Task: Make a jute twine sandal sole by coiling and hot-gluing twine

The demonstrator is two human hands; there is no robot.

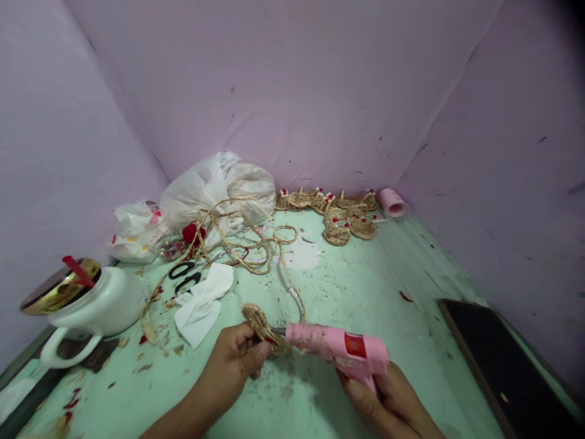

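My left hand (240, 356) pinches a small coiled piece of braided straw rope (256, 320) between thumb and fingers, with a bit of red showing near the thumb. In my right hand (381, 396) is a pink hot glue gun (326, 342), gripped by its handle. Its metal nozzle points left and meets the coiled piece, or comes very close to it. From the piece, a straw cord (292, 286) appears to run behind the gun's barrel and back to a loose tangle of rope (228, 228).
Finished straw pieces with red and white beads (338, 222) lie by the back wall, beside a pink spool (393, 203). Left are a plastic bag (219, 183), black-handled scissors (185, 277), white tissue (205, 305) and a white mug (98, 305). A dark flat object (507, 366) lies right.
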